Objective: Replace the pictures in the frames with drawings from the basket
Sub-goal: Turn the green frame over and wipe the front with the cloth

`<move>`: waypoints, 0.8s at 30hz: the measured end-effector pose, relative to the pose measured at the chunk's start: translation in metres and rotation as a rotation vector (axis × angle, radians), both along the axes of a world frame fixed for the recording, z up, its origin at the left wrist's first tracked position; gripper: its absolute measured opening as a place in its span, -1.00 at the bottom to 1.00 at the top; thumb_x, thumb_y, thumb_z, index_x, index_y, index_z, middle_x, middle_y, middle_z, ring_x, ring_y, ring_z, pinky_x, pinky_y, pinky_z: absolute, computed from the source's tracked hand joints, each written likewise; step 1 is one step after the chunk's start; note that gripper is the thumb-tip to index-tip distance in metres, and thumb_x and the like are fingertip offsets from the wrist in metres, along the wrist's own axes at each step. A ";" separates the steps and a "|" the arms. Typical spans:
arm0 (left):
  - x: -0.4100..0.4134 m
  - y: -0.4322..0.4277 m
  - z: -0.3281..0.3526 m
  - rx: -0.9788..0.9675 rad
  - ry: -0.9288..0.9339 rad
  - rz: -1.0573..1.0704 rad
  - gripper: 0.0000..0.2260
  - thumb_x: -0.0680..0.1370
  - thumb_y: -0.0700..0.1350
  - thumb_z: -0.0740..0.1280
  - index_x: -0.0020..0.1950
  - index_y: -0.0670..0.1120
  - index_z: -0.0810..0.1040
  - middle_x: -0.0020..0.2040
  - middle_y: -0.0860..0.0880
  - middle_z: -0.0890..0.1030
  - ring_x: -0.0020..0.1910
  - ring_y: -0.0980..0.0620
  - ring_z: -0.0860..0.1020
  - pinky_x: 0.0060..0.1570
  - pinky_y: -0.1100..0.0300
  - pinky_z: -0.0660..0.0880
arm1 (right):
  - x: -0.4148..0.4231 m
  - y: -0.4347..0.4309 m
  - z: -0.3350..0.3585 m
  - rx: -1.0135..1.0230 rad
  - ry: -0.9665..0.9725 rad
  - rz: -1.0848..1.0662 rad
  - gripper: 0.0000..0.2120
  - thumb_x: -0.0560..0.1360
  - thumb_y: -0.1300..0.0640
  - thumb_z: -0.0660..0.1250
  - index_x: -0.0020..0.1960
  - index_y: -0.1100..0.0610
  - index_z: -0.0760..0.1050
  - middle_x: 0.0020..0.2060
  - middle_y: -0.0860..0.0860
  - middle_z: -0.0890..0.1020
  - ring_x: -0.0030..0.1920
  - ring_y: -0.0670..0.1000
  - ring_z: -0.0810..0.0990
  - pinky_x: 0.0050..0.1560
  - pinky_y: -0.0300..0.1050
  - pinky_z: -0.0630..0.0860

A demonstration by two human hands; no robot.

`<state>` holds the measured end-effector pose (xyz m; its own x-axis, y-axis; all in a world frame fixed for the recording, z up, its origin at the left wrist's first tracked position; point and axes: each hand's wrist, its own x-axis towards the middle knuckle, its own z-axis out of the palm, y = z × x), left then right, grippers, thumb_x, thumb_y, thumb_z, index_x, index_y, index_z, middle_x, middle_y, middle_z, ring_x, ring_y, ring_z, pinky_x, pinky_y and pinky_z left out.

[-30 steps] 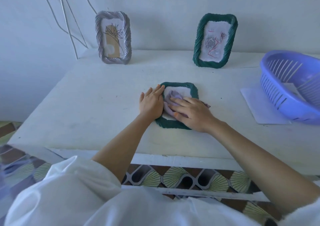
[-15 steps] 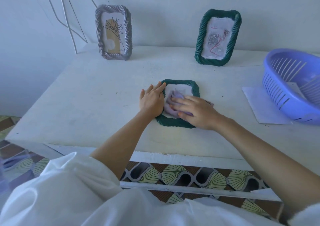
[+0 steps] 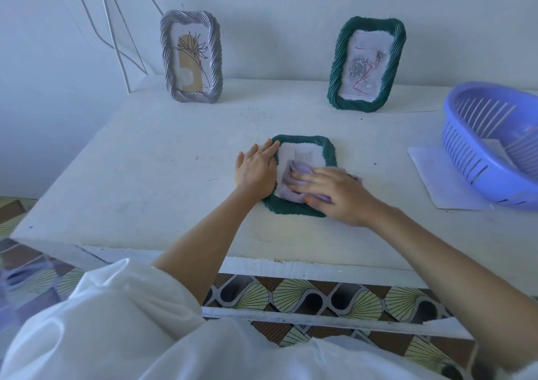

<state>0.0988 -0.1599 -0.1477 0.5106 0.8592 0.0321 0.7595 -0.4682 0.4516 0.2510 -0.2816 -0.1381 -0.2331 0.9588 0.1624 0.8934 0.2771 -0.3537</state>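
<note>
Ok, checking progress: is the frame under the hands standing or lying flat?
The frame lies flat, face up on the table; left hand rests on its edge, right hand presses a cloth on it.

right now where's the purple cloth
In the head view the purple cloth lies on the flat green frame at the middle of the table, under the right hand; the left hand rests on the frame's left edge.

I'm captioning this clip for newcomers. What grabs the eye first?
Mid-table, the left hand steadies a flat-lying green frame while the right hand presses a lilac cloth on it. Behind, a silver frame and a second green frame stand by the wall; a purple basket sits at right.
</note>
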 end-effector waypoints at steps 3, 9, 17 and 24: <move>0.000 -0.001 0.001 -0.003 0.011 -0.003 -0.57 0.64 -0.13 -0.07 0.52 0.08 0.12 0.54 0.12 0.11 0.53 0.04 0.06 0.50 0.01 -0.08 | 0.033 0.003 0.009 -0.015 -0.036 -0.081 -0.62 0.51 0.00 0.19 0.30 0.04 0.48 0.35 -0.08 0.42 0.37 -0.14 0.30 0.32 -0.23 0.15; 0.000 -0.001 0.001 0.004 0.023 -0.005 -0.56 0.63 -0.14 -0.07 0.51 0.08 0.12 0.54 0.12 0.11 0.53 0.04 0.06 0.50 0.01 -0.07 | 0.004 0.069 0.008 -0.074 -0.100 -0.244 -0.60 0.60 0.05 0.13 0.43 -0.02 0.28 0.48 -0.05 0.22 0.49 0.06 0.17 0.48 0.03 0.11; -0.001 -0.001 0.002 -0.006 0.020 -0.009 -0.57 0.64 -0.13 -0.08 0.52 0.08 0.11 0.54 0.11 0.10 0.53 0.03 0.05 0.50 0.00 -0.08 | 0.035 0.005 0.009 -0.032 -0.033 -0.062 -0.67 0.53 0.15 0.24 0.28 0.07 0.50 0.31 -0.03 0.49 0.36 -0.05 0.36 0.37 -0.12 0.22; 0.000 -0.002 0.003 -0.001 0.025 -0.007 -0.56 0.63 -0.14 -0.07 0.51 0.07 0.12 0.54 0.12 0.10 0.53 0.04 0.05 0.50 0.01 -0.08 | 0.000 0.063 0.000 -0.016 -0.069 -0.158 -0.61 0.57 0.13 0.19 0.40 0.02 0.36 0.43 -0.02 0.34 0.45 0.06 0.27 0.45 0.07 0.21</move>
